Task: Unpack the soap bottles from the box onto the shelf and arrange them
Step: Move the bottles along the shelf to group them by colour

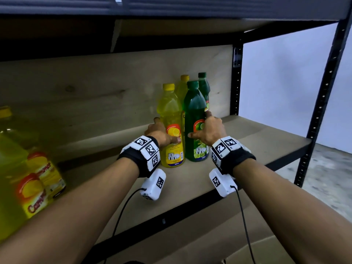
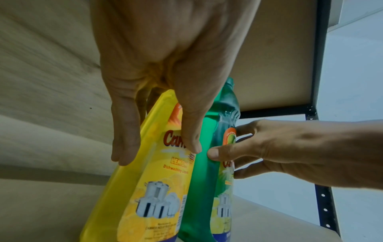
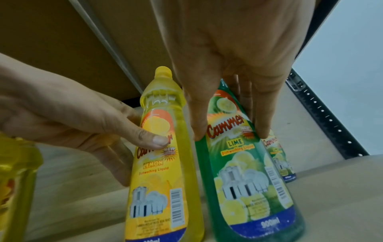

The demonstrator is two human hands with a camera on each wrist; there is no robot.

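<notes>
Presently, in the head view, the left hand (image 1: 162, 133) grips the front yellow bottle (image 1: 171, 126) at mid-body, thumb across its label. The right hand (image 1: 206, 130) grips the front green bottle (image 1: 196, 119) likewise. Both bottles stand upright on the shelf (image 1: 266, 138), side by side near its right end. A rear yellow bottle (image 1: 182, 88) and a rear green bottle (image 1: 204, 84) stand directly behind them. Blurred yellow bottles (image 1: 22, 168) fill the left foreground.

Left wrist view: the left hand (image 2: 165, 73) wraps the yellow bottle (image 2: 153, 188), thumb on the label, fingers at its far side. The right hand (image 2: 279, 150) clasps the green bottle (image 2: 199, 180) alongside.

Right wrist view: the right hand (image 3: 234, 65) holds the green bottle (image 3: 248, 180), thumb and fingers flanking the label. The left hand (image 3: 72, 117) holds the yellow bottle (image 3: 163, 172). Whether the two bottles touch cannot be told.
</notes>
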